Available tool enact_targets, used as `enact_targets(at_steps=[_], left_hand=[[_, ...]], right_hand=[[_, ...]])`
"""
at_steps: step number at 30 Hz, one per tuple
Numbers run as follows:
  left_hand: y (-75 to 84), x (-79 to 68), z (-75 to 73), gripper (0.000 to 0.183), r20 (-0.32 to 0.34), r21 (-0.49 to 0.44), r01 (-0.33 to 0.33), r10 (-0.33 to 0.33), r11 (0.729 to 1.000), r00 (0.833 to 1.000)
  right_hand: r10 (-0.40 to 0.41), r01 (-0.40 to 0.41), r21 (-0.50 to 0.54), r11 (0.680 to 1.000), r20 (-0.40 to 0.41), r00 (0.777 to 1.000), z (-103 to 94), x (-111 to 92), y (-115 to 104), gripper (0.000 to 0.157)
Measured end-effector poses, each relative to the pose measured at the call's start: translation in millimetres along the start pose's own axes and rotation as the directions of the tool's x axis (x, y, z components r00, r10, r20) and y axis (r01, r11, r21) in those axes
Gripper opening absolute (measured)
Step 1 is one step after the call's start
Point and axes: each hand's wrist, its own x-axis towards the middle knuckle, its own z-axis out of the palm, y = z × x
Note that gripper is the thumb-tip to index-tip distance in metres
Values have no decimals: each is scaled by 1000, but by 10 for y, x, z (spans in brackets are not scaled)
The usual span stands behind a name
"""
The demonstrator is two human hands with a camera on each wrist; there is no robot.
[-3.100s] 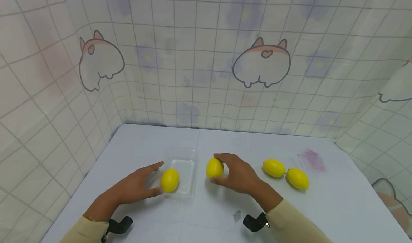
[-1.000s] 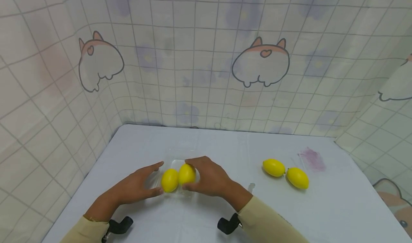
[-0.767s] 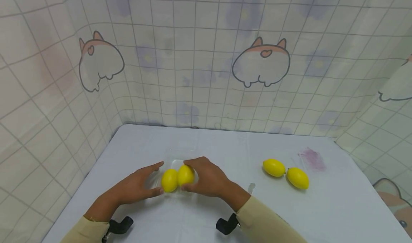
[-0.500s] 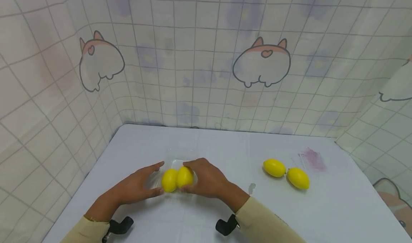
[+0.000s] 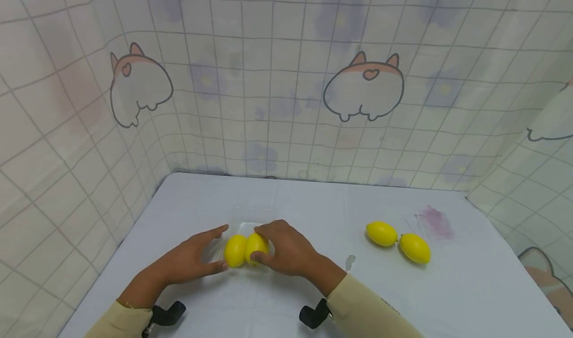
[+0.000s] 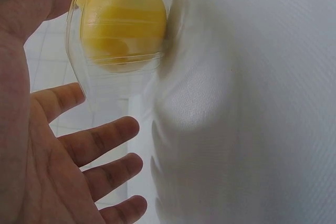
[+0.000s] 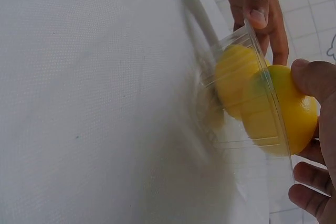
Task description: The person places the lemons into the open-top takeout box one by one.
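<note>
A clear plastic container (image 5: 247, 226) holds two yellow lemons side by side. My right hand (image 5: 291, 251) grips the right-hand lemon (image 5: 256, 243), which leans against the left-hand lemon (image 5: 235, 251). In the right wrist view the held lemon (image 7: 294, 114) sits partly above the container's rim, thumb on one side and fingers on the other. At the container's left side is my left hand (image 5: 188, 258), fingers spread and thumb near the corner. The left wrist view shows that hand's fingers (image 6: 102, 140) extended beside the container wall (image 6: 113, 80).
Two more lemons, one farther back (image 5: 381, 233) and one nearer (image 5: 414, 248), lie on the white table (image 5: 313, 204) to the right. Behind them is a pinkish stain (image 5: 435, 222). A patterned curtain (image 5: 286, 79) encloses the back and sides.
My right hand has carried a lemon leftward into the container, beside the first one. Its thumb has just shifted up over the lemon's front. My left hand has stayed put.
</note>
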Motion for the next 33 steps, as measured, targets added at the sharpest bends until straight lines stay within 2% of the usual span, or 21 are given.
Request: enact_targets(at_steps=[11,19,28,33], left_hand=[[27,-3,-13,95,-2,-3,-5,5,1000,1000],[28,0,-12,96,-2,0,15,-15,1000,1000],[10,-11,-5,96,-2,-14,8,-8,1000,1000],[12,-11,-6,96,-2,-13,9,-9,1000,1000]], right_hand=[[10,-9,-94,996,13,1000,56,18,12,64],[16,-13,-144,989,17,1000,109,29,16,63],[35,-29,-120,992,46,998,111,11,28,68],[25,-22,-88,996,35,999,57,-37,50,68]])
